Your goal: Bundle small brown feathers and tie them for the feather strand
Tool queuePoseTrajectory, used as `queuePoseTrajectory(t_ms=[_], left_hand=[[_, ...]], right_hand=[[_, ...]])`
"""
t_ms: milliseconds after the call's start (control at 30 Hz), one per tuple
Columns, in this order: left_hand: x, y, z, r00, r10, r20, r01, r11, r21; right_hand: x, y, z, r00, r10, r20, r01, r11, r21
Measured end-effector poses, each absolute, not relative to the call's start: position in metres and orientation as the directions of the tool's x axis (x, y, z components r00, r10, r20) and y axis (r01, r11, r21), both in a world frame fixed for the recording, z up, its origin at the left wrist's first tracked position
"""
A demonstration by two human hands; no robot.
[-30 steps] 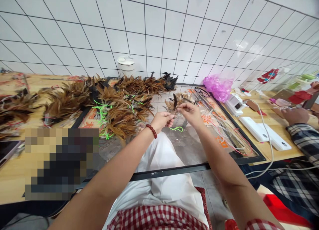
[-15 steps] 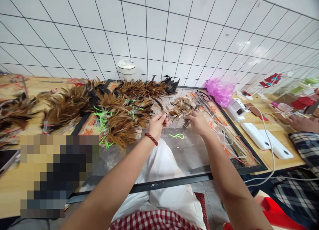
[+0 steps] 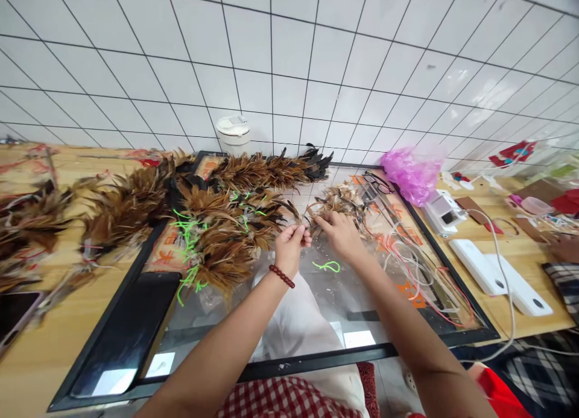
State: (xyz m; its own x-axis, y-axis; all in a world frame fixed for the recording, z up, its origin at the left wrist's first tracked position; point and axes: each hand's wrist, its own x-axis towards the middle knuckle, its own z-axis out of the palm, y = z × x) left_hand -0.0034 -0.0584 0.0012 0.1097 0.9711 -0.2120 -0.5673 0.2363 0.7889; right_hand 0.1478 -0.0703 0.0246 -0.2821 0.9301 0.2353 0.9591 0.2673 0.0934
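My left hand [image 3: 290, 250], with a dark red bead bracelet [image 3: 281, 276] at the wrist, is closed in a pinch. A dark brown feather [image 3: 292, 210] sticks up from its fingertips. Just to the right, my right hand [image 3: 342, 236] reaches over the near edge of a heap of loose brown and pale feathers [image 3: 340, 199]. Its index finger points towards my left hand, and a small feather [image 3: 310, 212] shows at the fingertip; the thumb is mostly hidden. Below both hands a loop of bright green string [image 3: 327, 266] lies on the glass.
Brown feather bundles [image 3: 226, 231] with green ties lie left, beside a black phone [image 3: 131, 333]. A feather garland [image 3: 266, 169] and a white lidded cup [image 3: 233, 133] stand behind. Rightward are glasses [image 3: 379, 181], a purple plastic bag [image 3: 414, 174], white cords and a white power bank [image 3: 477, 266].
My right hand has moved left from the loose feather heap, closer to my left hand. My left hand keeps its pinch on the feather. The view has shifted slightly.
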Motion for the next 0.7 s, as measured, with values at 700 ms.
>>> queuePoseTrajectory(t_ms=[700], left_hand=[[0.001, -0.051, 0.004, 0.05, 0.959, -0.278, -0.602, 0.251, 0.758]], right_hand=[[0.202, -0.082, 0.058, 0.129, 0.968, 0.215, 0.915, -0.033, -0.403]])
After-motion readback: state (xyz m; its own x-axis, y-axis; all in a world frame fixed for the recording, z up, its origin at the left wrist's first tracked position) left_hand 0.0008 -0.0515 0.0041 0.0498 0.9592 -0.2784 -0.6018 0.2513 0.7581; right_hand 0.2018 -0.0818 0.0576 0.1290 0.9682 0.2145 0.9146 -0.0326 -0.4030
